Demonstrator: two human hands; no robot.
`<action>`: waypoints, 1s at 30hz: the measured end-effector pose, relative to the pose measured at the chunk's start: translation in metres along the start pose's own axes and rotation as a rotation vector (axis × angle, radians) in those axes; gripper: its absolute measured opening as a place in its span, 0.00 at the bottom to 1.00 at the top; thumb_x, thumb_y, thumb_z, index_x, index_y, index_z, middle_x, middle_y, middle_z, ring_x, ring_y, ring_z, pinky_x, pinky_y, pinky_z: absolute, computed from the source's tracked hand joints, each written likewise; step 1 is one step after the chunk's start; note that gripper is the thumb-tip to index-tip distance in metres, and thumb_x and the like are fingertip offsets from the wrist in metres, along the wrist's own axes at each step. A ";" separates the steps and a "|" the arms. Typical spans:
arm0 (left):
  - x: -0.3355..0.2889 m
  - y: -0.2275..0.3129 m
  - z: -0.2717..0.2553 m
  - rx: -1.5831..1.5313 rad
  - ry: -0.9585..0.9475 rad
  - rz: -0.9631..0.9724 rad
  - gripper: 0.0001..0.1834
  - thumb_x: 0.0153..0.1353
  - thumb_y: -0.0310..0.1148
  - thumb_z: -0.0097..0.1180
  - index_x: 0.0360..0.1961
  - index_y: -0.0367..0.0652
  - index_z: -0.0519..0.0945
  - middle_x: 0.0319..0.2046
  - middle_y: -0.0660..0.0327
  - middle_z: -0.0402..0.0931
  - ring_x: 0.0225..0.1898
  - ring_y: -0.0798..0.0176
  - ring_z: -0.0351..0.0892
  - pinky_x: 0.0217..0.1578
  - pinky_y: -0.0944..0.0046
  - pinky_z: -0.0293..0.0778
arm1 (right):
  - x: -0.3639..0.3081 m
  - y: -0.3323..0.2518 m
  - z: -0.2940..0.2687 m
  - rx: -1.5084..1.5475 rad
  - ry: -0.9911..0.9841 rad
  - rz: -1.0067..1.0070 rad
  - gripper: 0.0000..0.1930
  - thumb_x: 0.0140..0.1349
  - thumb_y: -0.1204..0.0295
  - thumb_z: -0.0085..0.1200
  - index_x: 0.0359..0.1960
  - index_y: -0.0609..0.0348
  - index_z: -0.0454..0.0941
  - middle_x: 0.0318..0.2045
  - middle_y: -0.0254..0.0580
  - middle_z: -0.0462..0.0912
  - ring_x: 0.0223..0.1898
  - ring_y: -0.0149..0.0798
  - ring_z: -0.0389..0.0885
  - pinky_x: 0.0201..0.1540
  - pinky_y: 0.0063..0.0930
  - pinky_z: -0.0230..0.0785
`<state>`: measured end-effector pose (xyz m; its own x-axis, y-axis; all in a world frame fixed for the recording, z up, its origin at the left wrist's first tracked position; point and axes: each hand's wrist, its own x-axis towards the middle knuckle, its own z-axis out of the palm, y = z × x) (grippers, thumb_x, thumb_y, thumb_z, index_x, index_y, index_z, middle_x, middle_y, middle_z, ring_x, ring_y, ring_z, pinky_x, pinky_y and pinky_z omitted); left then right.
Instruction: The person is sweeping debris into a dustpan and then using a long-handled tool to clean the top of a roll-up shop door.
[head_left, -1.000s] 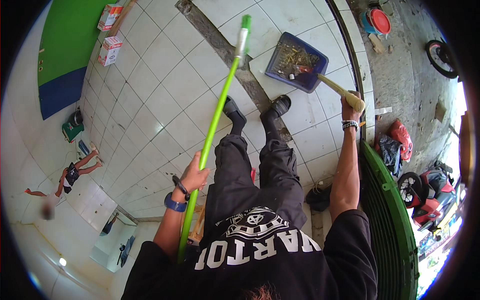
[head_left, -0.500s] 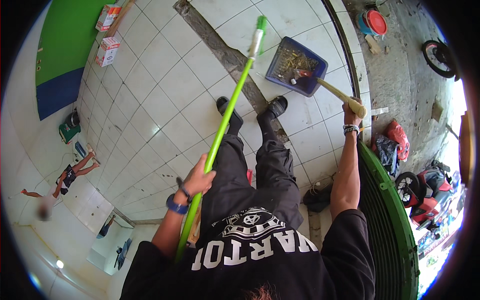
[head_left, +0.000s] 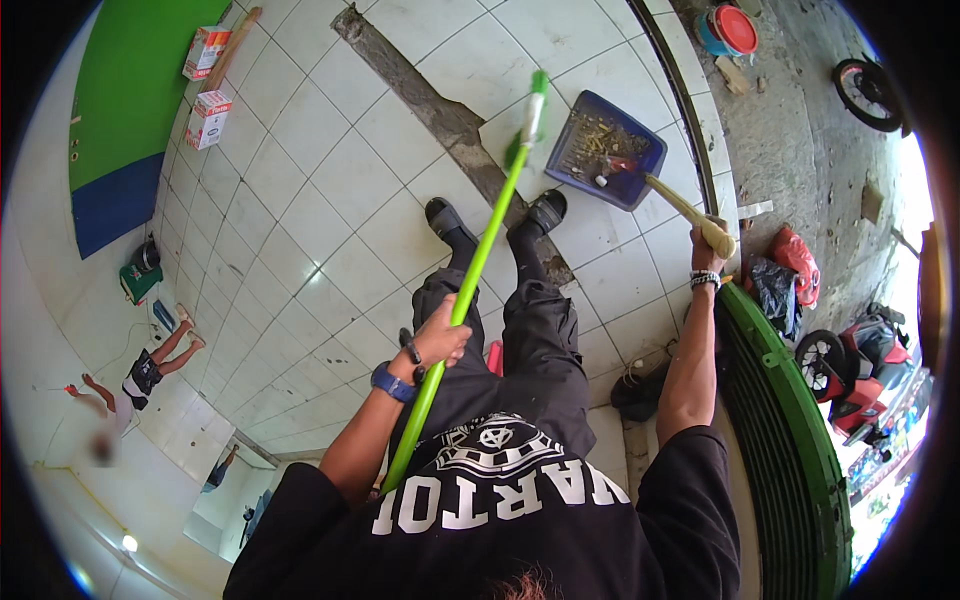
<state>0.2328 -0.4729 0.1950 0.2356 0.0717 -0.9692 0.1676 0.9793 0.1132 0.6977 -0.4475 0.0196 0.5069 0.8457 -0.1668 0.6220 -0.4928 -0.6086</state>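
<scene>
My left hand (head_left: 440, 338) is wrapped round the bright green handle of a broom (head_left: 489, 222). The broom slants away from me, and its green-bristled head rests by the tiles near the dark strip in the floor. My right hand (head_left: 708, 250) grips the pale wooden handle of a blue dustpan (head_left: 640, 189) at its bulging end. The dustpan lies on the white tiles, ahead and to the right of my feet. In it are yellowish-brown debris (head_left: 600, 140), a red scrap and a small white piece. The broom head is just left of the dustpan, apart from it.
A broken dark channel (head_left: 420, 95) cuts across the tiled floor (head_left: 340, 190). Two cartons (head_left: 208, 120) stand at far left; another person (head_left: 145, 380) is further left. At right are a green folding gate (head_left: 790, 400), plastic bags (head_left: 795, 265), a lidded bucket (head_left: 728, 32) and a red motorcycle (head_left: 850, 380).
My left hand has moved forward and right with the broom, and the broom head has shifted nearer the dustpan. The dustpan sits slightly lower and further right in view, still in my right hand.
</scene>
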 end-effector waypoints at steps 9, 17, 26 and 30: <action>-0.051 0.047 -0.010 0.629 0.310 0.045 0.39 0.53 0.27 0.46 0.63 0.52 0.41 0.12 0.64 0.65 0.10 0.70 0.66 0.08 0.69 0.65 | -0.026 0.033 0.007 0.193 0.121 0.095 0.14 0.47 0.73 0.59 0.36 0.59 0.71 0.26 0.35 0.75 0.24 0.26 0.72 0.25 0.19 0.69; 0.063 0.095 -0.041 1.034 0.528 0.028 0.30 0.48 0.29 0.46 0.54 0.41 0.50 0.32 0.36 0.72 0.35 0.36 0.73 0.34 0.47 0.71 | -0.030 -0.011 0.006 0.056 0.207 0.249 0.13 0.46 0.66 0.59 0.33 0.54 0.73 0.24 0.37 0.76 0.27 0.34 0.76 0.31 0.27 0.70; -0.006 0.080 0.060 0.833 0.093 0.082 0.29 0.49 0.26 0.43 0.54 0.47 0.53 0.11 0.57 0.68 0.09 0.62 0.69 0.10 0.62 0.66 | -0.029 -0.017 0.011 -0.002 0.243 0.413 0.14 0.46 0.65 0.59 0.34 0.52 0.72 0.28 0.38 0.78 0.32 0.38 0.78 0.37 0.30 0.69; -0.098 0.101 0.071 0.853 0.105 0.084 0.30 0.53 0.24 0.43 0.57 0.47 0.50 0.11 0.66 0.61 0.07 0.70 0.62 0.07 0.69 0.60 | -0.073 0.056 -0.002 0.600 0.394 0.472 0.15 0.45 0.71 0.61 0.35 0.56 0.70 0.27 0.33 0.75 0.29 0.28 0.73 0.34 0.23 0.68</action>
<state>0.2944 -0.3946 0.3171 0.1972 0.1959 -0.9606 0.8249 0.4963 0.2705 0.6968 -0.5376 -0.0005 0.8727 0.3914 -0.2919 -0.0713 -0.4893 -0.8692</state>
